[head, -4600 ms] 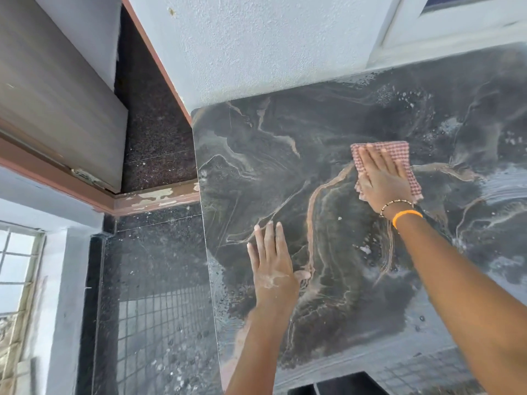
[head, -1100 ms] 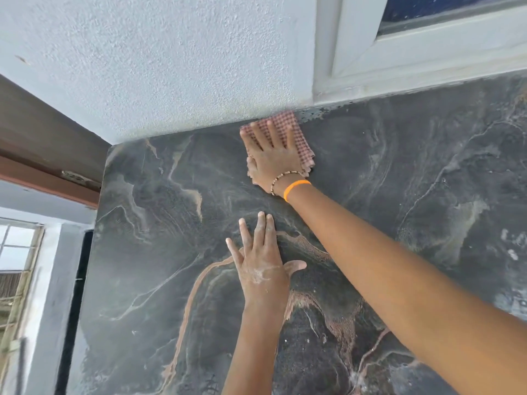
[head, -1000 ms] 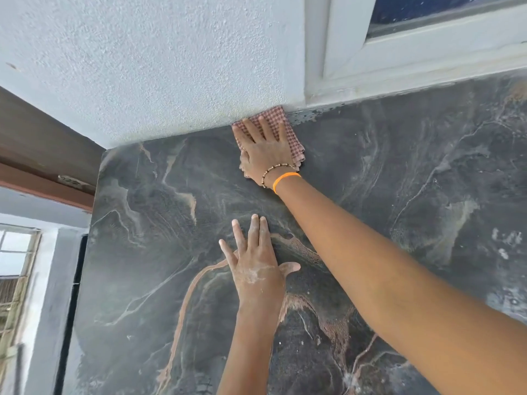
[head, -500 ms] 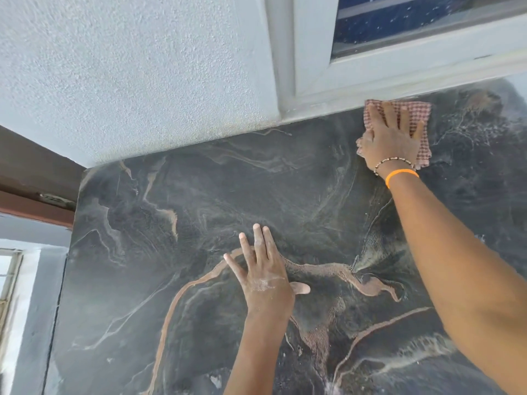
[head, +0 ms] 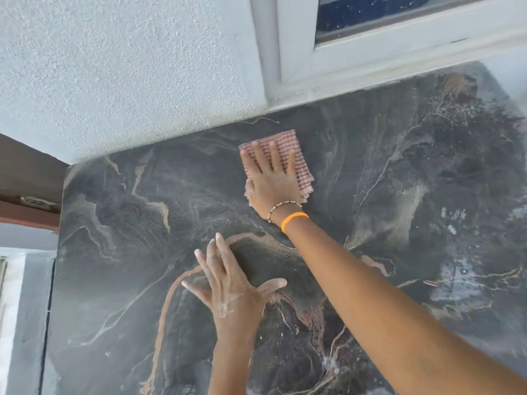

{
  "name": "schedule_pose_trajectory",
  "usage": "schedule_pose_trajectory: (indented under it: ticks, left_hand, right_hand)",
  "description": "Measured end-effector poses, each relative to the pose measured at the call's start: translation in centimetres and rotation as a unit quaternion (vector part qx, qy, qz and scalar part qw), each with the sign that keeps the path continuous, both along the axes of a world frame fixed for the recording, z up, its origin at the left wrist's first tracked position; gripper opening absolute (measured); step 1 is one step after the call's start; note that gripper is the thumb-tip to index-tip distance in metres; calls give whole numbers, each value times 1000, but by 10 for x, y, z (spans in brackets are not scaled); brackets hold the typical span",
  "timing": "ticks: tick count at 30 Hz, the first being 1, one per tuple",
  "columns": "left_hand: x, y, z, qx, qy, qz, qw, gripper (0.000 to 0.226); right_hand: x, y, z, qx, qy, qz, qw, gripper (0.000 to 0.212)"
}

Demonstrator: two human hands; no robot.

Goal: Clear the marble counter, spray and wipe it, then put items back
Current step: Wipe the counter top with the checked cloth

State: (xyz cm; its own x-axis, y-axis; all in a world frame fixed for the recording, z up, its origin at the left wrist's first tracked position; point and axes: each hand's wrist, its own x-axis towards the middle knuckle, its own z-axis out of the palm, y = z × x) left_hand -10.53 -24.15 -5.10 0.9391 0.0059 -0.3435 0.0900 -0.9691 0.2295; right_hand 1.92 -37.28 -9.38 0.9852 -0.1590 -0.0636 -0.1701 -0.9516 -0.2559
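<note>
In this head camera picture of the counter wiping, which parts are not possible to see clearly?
- Marble counter: its near and right parts are cut off by the picture edges, so any items waiting to go back are out of view.
- Checked cloth: mostly covered by the right hand; its folds are hidden.
- Counter under the left hand and the right forearm: hidden.
- Wet patches at right: blurred; foam or water, unclear.

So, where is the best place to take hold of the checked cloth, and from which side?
Probably the right edge of the checked cloth, coming from the right: it lies flat on the marble counter, and the right hand covers its middle, leaving that folded edge bare.
</note>
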Motion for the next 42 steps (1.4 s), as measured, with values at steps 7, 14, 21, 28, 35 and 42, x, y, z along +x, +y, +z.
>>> schedule_pose_trajectory:
  ticks: [7, 14, 21, 28, 35, 42]
  left_hand:
    - [-46, 22, 4, 29, 14, 35, 999, 140]
    - [-67, 5, 0, 36, -15, -91, 995, 124]
    - [-81, 15, -3, -5, -25, -76, 997, 120]
    - [-107, 34, -9, -5, -49, -25, 998, 116]
    - [-141, 39, -2, 21, -31, -7, 999, 111]
    - [-186, -17, 6, -41, -49, -101, 993, 113]
  right_hand:
    - [-59, 72, 2, 6, 6, 257, 966, 59]
    - [-93, -68, -4, -37, -3, 89, 995, 60]
    - [-148, -132, -6, -29, 17, -187, 982, 58]
    - [-141, -5, -1, -25, 16, -64, 998, 61]
    - [-161, 88, 2, -17, 31, 218, 975, 59]
    - [-215, -37, -4, -65, 13, 200, 978, 59]
